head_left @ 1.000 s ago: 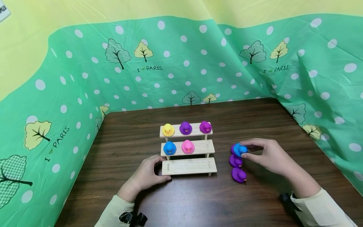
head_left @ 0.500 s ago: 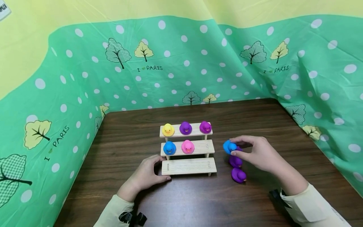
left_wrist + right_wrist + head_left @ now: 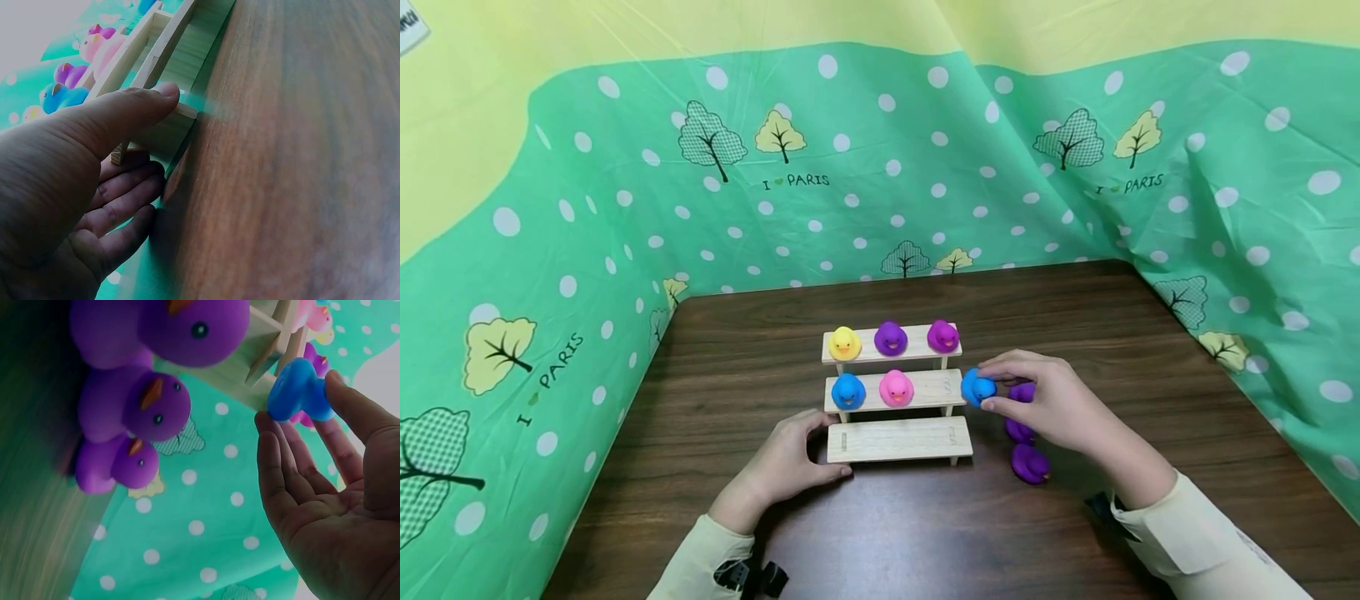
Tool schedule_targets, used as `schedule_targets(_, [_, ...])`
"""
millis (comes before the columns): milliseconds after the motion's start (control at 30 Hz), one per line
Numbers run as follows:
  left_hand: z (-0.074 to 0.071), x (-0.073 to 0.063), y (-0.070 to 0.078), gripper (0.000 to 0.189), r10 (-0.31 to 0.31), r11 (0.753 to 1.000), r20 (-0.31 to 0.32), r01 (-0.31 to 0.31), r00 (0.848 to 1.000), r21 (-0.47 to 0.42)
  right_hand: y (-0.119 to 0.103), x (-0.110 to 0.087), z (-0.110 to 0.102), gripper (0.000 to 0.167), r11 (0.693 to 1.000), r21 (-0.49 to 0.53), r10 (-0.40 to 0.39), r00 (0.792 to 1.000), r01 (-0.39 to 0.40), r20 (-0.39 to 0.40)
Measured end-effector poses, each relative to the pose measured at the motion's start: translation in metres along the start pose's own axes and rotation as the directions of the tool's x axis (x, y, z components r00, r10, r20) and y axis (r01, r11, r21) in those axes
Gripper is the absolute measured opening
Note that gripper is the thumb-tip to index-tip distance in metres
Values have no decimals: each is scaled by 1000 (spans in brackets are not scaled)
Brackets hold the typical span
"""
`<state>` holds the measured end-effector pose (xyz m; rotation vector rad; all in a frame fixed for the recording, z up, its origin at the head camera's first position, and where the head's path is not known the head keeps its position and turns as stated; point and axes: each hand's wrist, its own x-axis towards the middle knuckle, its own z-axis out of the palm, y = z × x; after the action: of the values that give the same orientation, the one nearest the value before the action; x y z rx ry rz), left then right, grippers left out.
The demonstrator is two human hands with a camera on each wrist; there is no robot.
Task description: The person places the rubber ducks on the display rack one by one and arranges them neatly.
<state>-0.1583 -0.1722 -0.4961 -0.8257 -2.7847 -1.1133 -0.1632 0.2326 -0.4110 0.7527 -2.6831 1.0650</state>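
Note:
In the head view, a three-step wooden display stand (image 3: 901,440) stands mid-table. My left hand (image 3: 784,463) holds its lower left end, the thumb along the front edge and the fingers behind. My right hand (image 3: 1051,402) pinches a blue rubber duck (image 3: 299,390) between thumb and fingertips, right at the middle step's right end. On the top step sit a yellow duck (image 3: 845,343), a purple duck (image 3: 891,338) and a magenta duck (image 3: 943,337). A second blue duck (image 3: 848,392) and a pink duck (image 3: 897,388) share the middle step; the bottom step is bare.
Three purple ducks stand in a row on the table right of the stand, the nearest purple duck (image 3: 1030,463) toward the front, the farther ones partly behind my right hand. A green dotted curtain (image 3: 850,192) encloses the brown table (image 3: 925,533) at back and sides.
My right hand has carried the blue duck leftward, from over the purple ducks to the right end of the middle step. My left hand has stayed at the stand.

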Motion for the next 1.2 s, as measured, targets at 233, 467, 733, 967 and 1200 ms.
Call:
schedule_targets(233, [0, 0, 0, 53, -3, 1000, 2, 3, 1000, 7, -7, 7, 9, 38, 1000, -8, 8, 1000, -8, -4])
schedule_targets(467, [-1, -1, 0, 52, -23, 1000, 12, 23, 1000, 1, -13, 13, 18, 36, 998, 39, 48, 999, -48, -9])
schedule_targets(733, [0, 0, -1, 53, -21, 1000, 13, 20, 1000, 4, -15, 20, 28, 36, 998, 56, 20, 1000, -19, -18])
schedule_targets(967, [-1, 1, -1, 52, -20, 1000, 16, 20, 1000, -8, -13, 22, 31, 37, 1000, 5, -1, 1000, 2, -26])
schedule_targets(1200, [-1, 1, 0, 53, -23, 1000, 13, 23, 1000, 0, -13, 22, 31, 42, 1000, -5, -4, 1000, 4, -9])
